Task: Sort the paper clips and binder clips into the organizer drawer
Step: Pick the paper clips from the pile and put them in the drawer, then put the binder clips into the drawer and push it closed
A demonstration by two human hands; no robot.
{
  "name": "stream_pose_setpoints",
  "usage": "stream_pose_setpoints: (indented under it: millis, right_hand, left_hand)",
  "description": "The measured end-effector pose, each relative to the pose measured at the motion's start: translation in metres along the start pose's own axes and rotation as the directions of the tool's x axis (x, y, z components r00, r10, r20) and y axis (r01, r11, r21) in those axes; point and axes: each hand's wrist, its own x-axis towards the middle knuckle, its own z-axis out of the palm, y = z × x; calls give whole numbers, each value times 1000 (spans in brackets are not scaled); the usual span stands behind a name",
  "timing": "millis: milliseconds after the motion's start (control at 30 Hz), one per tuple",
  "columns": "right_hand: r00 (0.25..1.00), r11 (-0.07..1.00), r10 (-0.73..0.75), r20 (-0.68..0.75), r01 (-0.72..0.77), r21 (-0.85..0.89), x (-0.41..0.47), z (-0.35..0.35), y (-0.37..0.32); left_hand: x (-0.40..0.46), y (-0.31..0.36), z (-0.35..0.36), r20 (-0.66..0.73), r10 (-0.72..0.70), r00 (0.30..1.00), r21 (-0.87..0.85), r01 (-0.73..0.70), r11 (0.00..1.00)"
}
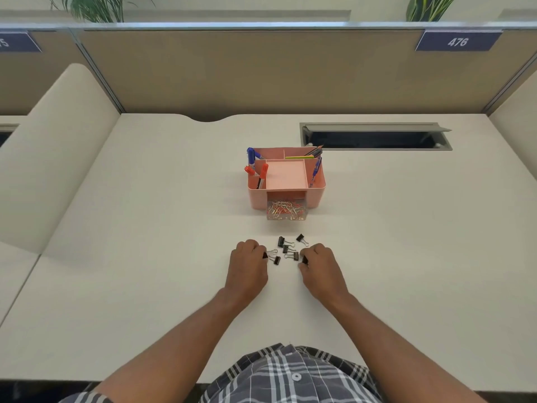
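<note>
A pink desk organizer (pixel 316 193) stands mid-desk. Its clear drawer (pixel 286 217) is pulled out toward me and holds a heap of paper clips (pixel 286 209). Several black binder clips (pixel 286 248) lie scattered on the desk in front of the drawer. My left hand (pixel 247 266) rests at the left of the group, fingers curled onto a binder clip (pixel 266 255). At the right of the group my right hand (pixel 321 264) pinches another binder clip (pixel 304 260). Both clips are partly hidden by fingers.
Markers and pens (pixel 255 167) stand in the organizer's side and rear compartments. A cable hatch (pixel 374 136) is open at the back right of the white desk (pixel 145 257). Beige partition panels (pixel 232 71) wall the desk behind and at both sides.
</note>
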Motion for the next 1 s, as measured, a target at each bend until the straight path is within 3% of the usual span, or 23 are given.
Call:
stream_pose_setpoints:
  millis: [100, 233, 400, 700, 900, 1000]
  right_hand:
    - [1000, 999, 14, -19, -13, 37, 0, -1, 0]
    - [985, 977, 140, -97, -122, 173, 1, -12, 5]
    - [992, 992, 125, -23, -124, 19, -5, -10, 15]
    - [999, 1000, -9, -46, 9, 6, 12, -8, -3]
    - [987, 971, -149, 65, 159, -179, 21, -4, -10]
    - [978, 965, -201, 58, 207, -162, 15, 1, -5]
  left_hand:
    - [1, -1, -3, -4, -22, 1000, -42, 22, 999]
    - [-6, -5, -7, -101, -150, 983, -199, 128, 971]
    - [-14, -13, -12, -125, -212, 969, -178, 189, 966]
    - [-28, -4, -4, -35, -63, 997, -38, 61, 997]
    - [-31, -5, -5, -49, -5, 999, -77, 1, 997]
    - [-28, -6, -6, -81, -12, 997, -115, 3, 993]
